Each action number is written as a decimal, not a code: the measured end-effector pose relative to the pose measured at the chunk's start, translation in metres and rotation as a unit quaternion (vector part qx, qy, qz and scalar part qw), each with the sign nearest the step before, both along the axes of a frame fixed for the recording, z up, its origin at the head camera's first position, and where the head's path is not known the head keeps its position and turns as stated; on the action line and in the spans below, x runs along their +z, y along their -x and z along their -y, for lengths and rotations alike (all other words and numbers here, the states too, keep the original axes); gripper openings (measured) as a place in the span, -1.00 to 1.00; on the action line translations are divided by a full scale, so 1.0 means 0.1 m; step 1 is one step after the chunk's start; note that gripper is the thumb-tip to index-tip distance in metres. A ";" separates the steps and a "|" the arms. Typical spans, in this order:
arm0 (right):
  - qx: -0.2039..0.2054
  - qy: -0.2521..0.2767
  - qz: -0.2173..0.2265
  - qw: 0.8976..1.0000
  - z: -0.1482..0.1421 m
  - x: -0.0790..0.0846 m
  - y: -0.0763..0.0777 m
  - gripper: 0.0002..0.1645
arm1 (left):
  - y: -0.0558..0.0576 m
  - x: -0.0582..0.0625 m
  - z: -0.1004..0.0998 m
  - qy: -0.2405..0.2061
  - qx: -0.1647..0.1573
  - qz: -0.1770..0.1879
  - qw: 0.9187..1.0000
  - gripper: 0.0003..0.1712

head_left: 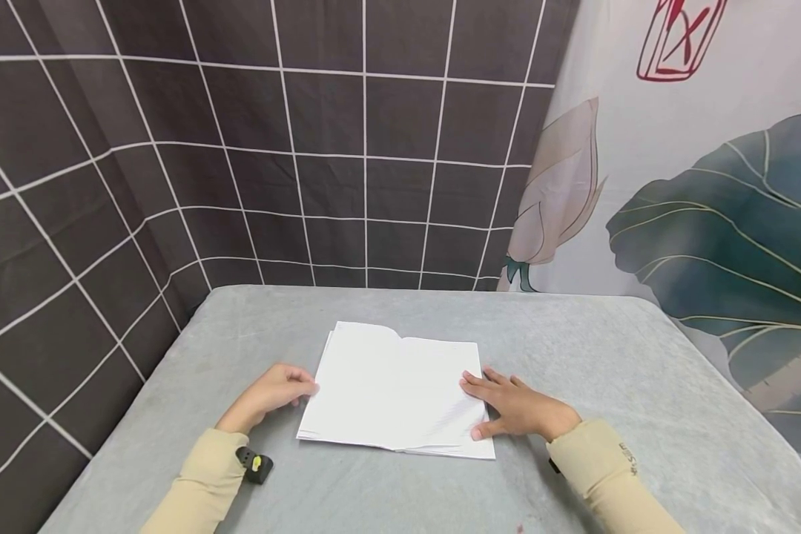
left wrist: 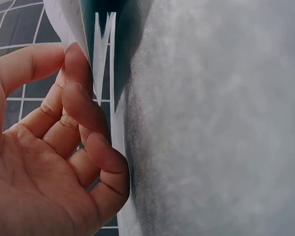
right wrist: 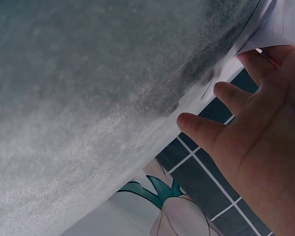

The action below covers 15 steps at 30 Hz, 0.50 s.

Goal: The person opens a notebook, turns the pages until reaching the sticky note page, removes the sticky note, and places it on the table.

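Observation:
An open notebook [head_left: 380, 393] with white pages lies on the grey table in the head view, its spine running near the middle. My left hand [head_left: 277, 391] pinches the left edge of its pages between thumb and index finger. In the left wrist view the page edge [left wrist: 71, 19] shows between those fingertips, while the other fingers of the left hand [left wrist: 54, 142] curl loosely below. Over the notebook's right edge my right hand [head_left: 517, 404] lies with fingers spread, touching the right page. The right wrist view shows the right hand [right wrist: 255, 128] beside a lined page corner [right wrist: 280, 29].
The grey-covered table [head_left: 400, 497] extends around the notebook on all sides. Behind it hangs a dark cloth [head_left: 327, 185] with a white grid, and at the right a pale curtain [head_left: 587, 245] with leaf and flower prints. A small black device [head_left: 256, 466] sits at the left wrist.

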State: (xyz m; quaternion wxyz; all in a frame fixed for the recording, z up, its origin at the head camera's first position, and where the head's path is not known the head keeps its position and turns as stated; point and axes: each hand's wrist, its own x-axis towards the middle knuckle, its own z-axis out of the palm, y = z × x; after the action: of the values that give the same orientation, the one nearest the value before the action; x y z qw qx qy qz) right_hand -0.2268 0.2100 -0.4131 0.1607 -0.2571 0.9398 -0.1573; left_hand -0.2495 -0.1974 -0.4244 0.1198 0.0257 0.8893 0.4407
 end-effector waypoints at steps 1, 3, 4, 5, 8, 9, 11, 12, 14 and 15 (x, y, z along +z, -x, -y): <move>0.000 0.000 0.000 1.000 0.00 0.00 0.00 0.09 | 0.00 0.00 0.00 -0.003 0.000 0.001 1.000 -0.84; 0.001 0.000 0.000 1.000 0.00 0.00 0.00 0.09 | 0.00 0.01 0.01 -0.007 -0.007 -0.001 1.000 -0.82; 0.002 0.001 -0.002 1.000 0.00 0.00 0.00 0.09 | 0.00 0.01 0.02 -0.010 -0.011 -0.002 1.000 -0.81; 0.004 0.001 -0.003 1.000 0.00 0.00 0.00 0.09 | 0.00 0.01 0.02 -0.015 -0.014 -0.004 1.000 -0.81; 0.003 0.002 -0.001 1.000 0.00 0.01 -0.01 0.09 | 0.00 0.03 0.04 -0.029 -0.023 -0.006 0.999 -0.78; 0.002 0.003 -0.001 1.000 0.00 0.01 -0.01 0.09 | 0.00 0.03 0.04 -0.032 -0.020 -0.007 0.999 -0.79; 0.002 0.004 0.001 1.000 0.00 0.01 -0.02 0.09 | 0.01 0.05 0.05 -0.036 -0.017 -0.011 0.999 -0.78; 0.002 0.004 0.002 1.000 0.00 0.02 -0.02 0.09 | 0.01 0.07 0.04 -0.036 -0.014 -0.012 0.999 -0.77; 0.002 0.004 0.002 1.000 0.00 0.01 -0.02 0.09 | 0.02 0.10 0.03 -0.036 -0.005 -0.016 0.999 -0.77; 0.002 0.004 0.002 1.000 0.00 0.01 -0.02 0.08 | 0.02 0.12 0.02 -0.035 -0.002 -0.019 0.999 -0.77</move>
State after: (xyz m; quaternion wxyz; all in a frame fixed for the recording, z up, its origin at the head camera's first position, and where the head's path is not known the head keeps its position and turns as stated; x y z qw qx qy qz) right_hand -0.2252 0.2104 -0.4117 0.1616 -0.2596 0.9384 -0.1612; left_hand -0.2514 -0.1996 -0.4125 0.1025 0.0403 0.8756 0.4703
